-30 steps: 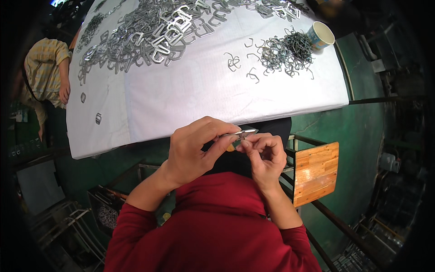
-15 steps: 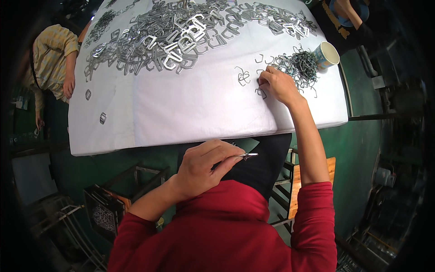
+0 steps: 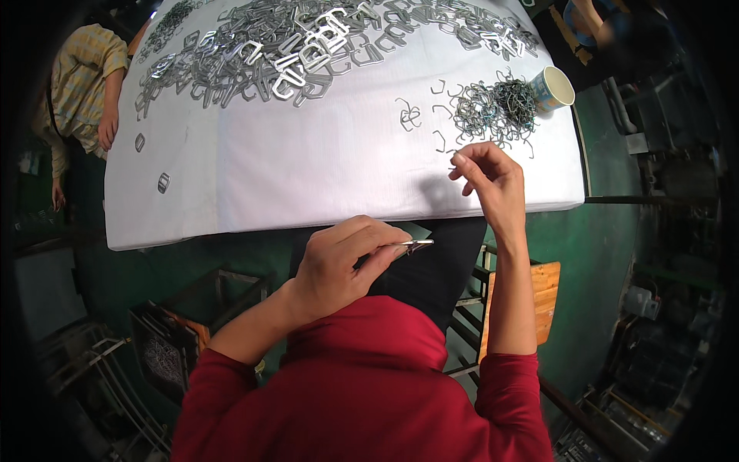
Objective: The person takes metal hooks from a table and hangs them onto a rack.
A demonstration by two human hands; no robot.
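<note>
Left hand (image 3: 335, 263) pinched metal piece (image 3: 419, 243), probably light, stiff, slick, best held behind its jutting end; right hand (image 3: 496, 181) nearly closed, contents unclear.

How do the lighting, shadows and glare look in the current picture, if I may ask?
In the head view, a soft shadow falls on the white table, left of the right hand; also there, bright glints sit on the heap of silver metal pieces, and the picture darkens to black toward its rim.
</note>
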